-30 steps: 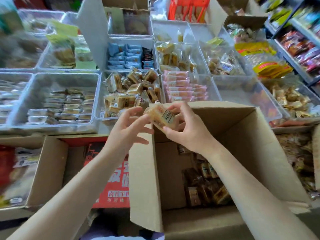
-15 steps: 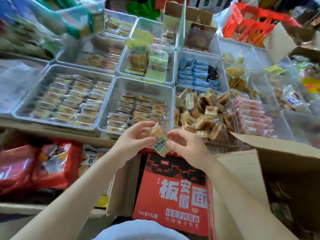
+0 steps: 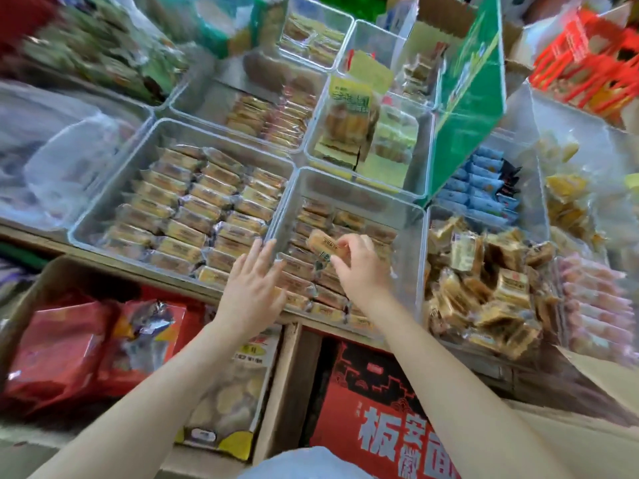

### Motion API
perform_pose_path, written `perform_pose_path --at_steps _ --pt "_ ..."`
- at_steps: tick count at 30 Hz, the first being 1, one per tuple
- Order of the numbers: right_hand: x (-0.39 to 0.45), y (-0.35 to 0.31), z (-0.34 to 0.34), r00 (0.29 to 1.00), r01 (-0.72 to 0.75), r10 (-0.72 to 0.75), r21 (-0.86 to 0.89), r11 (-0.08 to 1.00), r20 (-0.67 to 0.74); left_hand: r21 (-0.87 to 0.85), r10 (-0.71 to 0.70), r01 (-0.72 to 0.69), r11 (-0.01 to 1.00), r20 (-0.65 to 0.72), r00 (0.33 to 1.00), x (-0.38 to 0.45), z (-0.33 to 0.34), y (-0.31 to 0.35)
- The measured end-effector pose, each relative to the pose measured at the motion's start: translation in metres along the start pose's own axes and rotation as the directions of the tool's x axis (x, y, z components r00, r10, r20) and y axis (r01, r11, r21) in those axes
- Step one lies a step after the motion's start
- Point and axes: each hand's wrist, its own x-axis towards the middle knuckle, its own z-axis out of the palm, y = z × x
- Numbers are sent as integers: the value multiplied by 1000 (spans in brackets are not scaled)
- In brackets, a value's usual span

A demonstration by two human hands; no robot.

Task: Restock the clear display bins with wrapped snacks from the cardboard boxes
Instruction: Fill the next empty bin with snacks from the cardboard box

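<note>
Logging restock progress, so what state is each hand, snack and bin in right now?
Right hand: pinches a wrapped snack over the middle bin.
Left hand: open, fingers straight, at the middle bin's near rim.
Middle bin: partly filled, rows along its left side.
Left bin: nearly full of neat rows.
Right bin: loosely heaped.

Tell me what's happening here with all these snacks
A person is restocking snack bins. Their right hand pinches one wrapped snack over a clear bin already partly filled with rows of similar packets. The left hand, fingers straight, rests at that bin's near left edge. The snack is not yet set down.
</note>
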Motion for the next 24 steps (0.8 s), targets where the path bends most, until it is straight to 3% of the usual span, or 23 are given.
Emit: perform_pose_path --at_steps 5,9,12,19,24 --pt "35 -4 39 979 25 -12 -60 998 203 53 197 -193 980 -69 978 3 11 16" --pt "49 2 47 937 36 -20 -40 999 348 108 233 -233 966 10 972 3 15 23" --pt "57 8 48 893 -39 13 48 998 451 107 235 -245 964 95 967 7 13 24" --pt "65 16 44 853 -72 24 72 995 521 138 303 -307 942 48 952 9 16 20" --pt "64 14 51 878 -118 67 79 990 474 171 150 -147 974 -5 989 4 5 5"
